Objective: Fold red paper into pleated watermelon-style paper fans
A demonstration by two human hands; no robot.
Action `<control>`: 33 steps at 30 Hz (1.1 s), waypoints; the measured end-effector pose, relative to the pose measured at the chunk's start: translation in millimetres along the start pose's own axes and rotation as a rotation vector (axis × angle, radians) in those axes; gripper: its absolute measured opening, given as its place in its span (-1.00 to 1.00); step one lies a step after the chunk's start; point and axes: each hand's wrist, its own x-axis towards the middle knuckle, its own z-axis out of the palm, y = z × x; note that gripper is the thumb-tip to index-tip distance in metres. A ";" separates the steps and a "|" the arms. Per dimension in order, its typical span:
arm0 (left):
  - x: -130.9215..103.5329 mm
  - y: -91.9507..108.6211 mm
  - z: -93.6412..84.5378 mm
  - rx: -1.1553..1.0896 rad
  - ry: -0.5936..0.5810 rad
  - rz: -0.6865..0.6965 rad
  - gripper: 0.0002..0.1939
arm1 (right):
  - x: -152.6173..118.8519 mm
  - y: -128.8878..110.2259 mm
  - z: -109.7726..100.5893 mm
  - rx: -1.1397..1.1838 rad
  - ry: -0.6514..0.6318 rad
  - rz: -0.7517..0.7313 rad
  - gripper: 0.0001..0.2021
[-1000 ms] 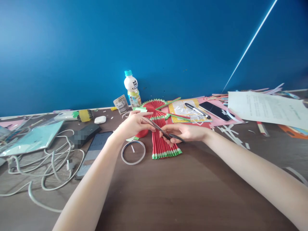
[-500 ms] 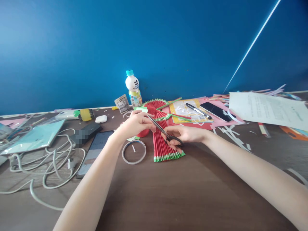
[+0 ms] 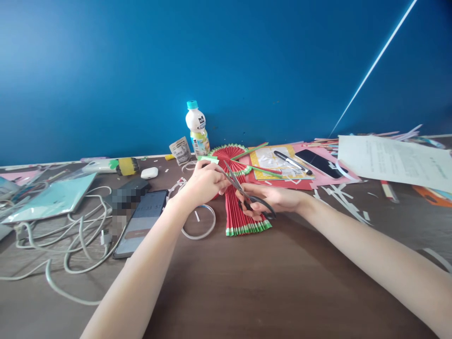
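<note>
My right hand (image 3: 263, 200) grips a pair of black-handled scissors (image 3: 237, 182), its fingers in the loops. The blades are parted and point up and left towards my left hand (image 3: 208, 181). That hand's fingers are pinched together close to the blades; whatever lies between them is too small or hidden to name. Below both hands lies a red pleated paper strip (image 3: 242, 221) with a green and white edge. Behind them is a round red paper fan (image 3: 226, 155) with green sticks. A clear ring of tape (image 3: 199, 237) lies by my left wrist.
A drink bottle (image 3: 197, 127) stands against the blue wall. On the left are a phone (image 3: 137, 230), a coiled white cable (image 3: 81, 268) and an earbud case (image 3: 149, 173). Pens (image 3: 293, 162), another phone (image 3: 319, 162), paper scraps (image 3: 341, 200) and a printed sheet (image 3: 391, 162) lie right.
The scissors have opened, and their blades are now spread near my left fingers. My left hand has shifted slightly to the right. The phone screen on the left has lit up a little.
</note>
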 end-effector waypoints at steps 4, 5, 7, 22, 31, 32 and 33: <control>-0.8 4.3 5.6 0.088 0.019 0.056 -0.69 | -0.2 -19.2 7.4 0.031 0.165 -0.137 -0.72; -1.0 5.5 6.3 0.103 0.015 0.074 -0.69 | -1.4 -26.6 9.1 0.056 0.236 -0.207 -0.72; -1.4 6.5 6.8 0.122 0.009 0.105 -0.63 | -4.6 -39.2 10.7 0.091 0.312 -0.319 -0.70; 2.2 1.4 4.9 0.073 -0.078 0.074 -0.63 | -39.1 -45.6 -45.7 -1.333 0.716 0.448 -0.82; 0.5 16.8 -12.1 0.067 -0.097 -0.035 -0.70 | -11.2 -36.9 -13.3 -0.872 0.607 0.098 -0.64; -0.1 19.9 -13.9 0.057 -0.091 -0.040 -0.70 | -4.7 -33.5 -7.0 -0.714 0.574 0.043 -0.55; -0.5 22.8 -15.2 0.041 -0.080 -0.031 -0.70 | 1.0 -29.6 -2.0 -0.584 0.549 -0.013 -0.47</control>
